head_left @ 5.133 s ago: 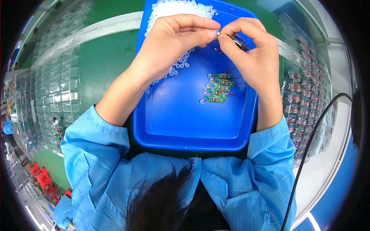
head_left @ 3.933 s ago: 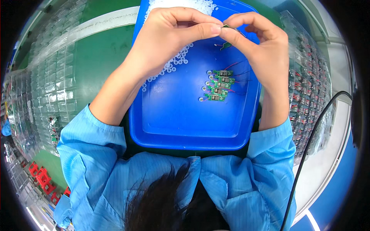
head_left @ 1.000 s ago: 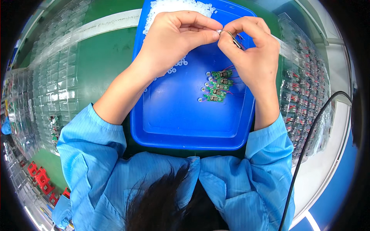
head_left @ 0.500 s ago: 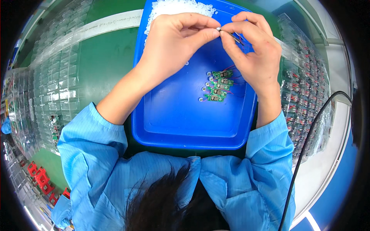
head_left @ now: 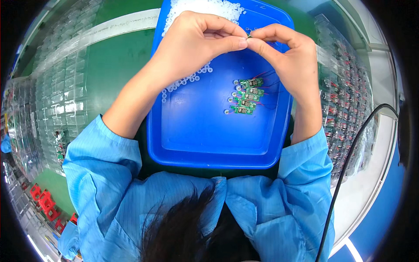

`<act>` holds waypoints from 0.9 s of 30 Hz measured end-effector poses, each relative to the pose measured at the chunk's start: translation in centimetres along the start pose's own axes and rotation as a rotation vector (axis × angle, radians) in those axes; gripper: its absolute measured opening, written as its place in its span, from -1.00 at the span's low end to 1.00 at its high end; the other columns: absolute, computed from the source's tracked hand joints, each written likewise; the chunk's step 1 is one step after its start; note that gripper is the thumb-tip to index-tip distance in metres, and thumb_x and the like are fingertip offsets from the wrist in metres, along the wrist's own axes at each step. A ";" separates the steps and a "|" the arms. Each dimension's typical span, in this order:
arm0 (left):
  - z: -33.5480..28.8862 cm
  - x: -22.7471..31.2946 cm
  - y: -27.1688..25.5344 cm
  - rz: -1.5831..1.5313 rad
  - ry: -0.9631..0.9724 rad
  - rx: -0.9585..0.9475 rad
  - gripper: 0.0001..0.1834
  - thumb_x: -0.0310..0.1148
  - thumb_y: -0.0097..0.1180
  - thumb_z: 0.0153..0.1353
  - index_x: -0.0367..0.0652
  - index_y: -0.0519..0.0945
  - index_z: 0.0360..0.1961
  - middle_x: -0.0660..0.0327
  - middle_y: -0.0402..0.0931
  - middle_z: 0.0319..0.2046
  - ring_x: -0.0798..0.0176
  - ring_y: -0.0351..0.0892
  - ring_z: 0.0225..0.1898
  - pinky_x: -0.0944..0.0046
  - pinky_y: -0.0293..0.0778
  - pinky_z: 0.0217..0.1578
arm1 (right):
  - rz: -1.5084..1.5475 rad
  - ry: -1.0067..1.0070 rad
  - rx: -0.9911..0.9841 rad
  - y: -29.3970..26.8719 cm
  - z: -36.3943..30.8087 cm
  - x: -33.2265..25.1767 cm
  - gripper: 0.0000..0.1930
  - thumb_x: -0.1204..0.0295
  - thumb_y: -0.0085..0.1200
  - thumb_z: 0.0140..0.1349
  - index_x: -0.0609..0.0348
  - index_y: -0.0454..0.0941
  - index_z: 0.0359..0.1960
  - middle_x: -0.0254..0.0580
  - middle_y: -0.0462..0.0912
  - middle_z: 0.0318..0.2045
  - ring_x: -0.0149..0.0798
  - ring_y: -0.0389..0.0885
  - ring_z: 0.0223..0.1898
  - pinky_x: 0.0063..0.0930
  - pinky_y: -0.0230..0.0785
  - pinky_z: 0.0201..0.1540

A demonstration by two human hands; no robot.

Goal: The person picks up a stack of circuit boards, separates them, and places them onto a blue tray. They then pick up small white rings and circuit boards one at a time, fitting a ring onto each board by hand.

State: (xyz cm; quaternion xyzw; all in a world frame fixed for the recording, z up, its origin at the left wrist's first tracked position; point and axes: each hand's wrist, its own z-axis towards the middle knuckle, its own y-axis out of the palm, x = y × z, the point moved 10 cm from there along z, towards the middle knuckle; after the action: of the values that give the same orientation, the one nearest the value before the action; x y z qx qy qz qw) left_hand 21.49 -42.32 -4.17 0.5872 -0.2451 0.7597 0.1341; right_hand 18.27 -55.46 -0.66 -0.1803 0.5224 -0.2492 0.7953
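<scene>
Both my hands meet over the far part of a blue plastic tray (head_left: 205,144). My left hand (head_left: 196,46) and my right hand (head_left: 288,56) pinch one tiny part (head_left: 247,36) between thumb and fingertips; it is too small to tell what it is. Below the hands, several small green circuit boards (head_left: 246,97) with thin wires lie in a short stack on the tray floor. A heap of small white rings (head_left: 205,8) fills the tray's far end, with loose ones trailing by my left wrist.
Clear plastic blister trays (head_left: 52,105) cover the green bench on the left; more of them holding small parts (head_left: 345,96) stand on the right. A black cable (head_left: 349,161) runs down the right side. Red parts (head_left: 46,203) lie at the lower left.
My hands stayed joined over the tray's far end, shifting only slightly. The small dark piece seen in my right fingers earlier is now hidden in the pinch.
</scene>
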 end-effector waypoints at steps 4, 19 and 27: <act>-1.3 -0.7 3.8 -0.288 -0.306 -0.428 -0.89 -0.45 0.12 0.14 -0.26 0.56 -0.33 0.32 0.52 -0.49 0.50 0.44 -0.45 0.50 0.36 -0.40 | 0.101 -0.025 -0.301 0.8 -0.1 -1.0 -0.87 0.42 0.29 -0.09 0.16 0.59 -0.53 -0.35 0.53 -0.60 -0.37 0.43 -0.52 -0.53 0.27 -0.38; 2.4 4.8 0.7 0.791 0.495 0.153 -0.91 -0.49 0.08 -0.01 -0.20 0.60 -0.45 0.06 0.48 -0.40 0.05 0.53 -0.32 0.16 0.45 -0.24 | -0.287 0.075 -0.175 -0.3 0.5 2.4 -0.88 0.42 0.17 -0.02 0.21 0.60 -0.47 -0.21 0.57 -0.52 -0.25 0.52 -0.45 -0.43 0.35 -0.31; 5.3 2.1 4.7 0.983 0.591 -0.228 -0.94 -0.50 0.12 -0.03 -0.20 0.61 -0.50 0.11 0.49 -0.43 0.12 0.54 -0.35 0.20 0.46 -0.30 | -0.651 -0.123 0.063 -0.5 0.9 2.4 -0.84 0.38 0.15 0.05 0.16 0.64 -0.35 -0.21 0.60 -0.34 -0.11 0.47 -0.17 -0.32 0.32 -0.08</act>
State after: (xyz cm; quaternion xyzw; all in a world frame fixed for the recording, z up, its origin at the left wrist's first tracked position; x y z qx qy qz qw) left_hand 23.01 -49.26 -2.20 0.1498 -0.5211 0.8331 -0.1093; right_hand 19.79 -57.22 -1.81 -0.3276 0.3804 -0.4949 0.7092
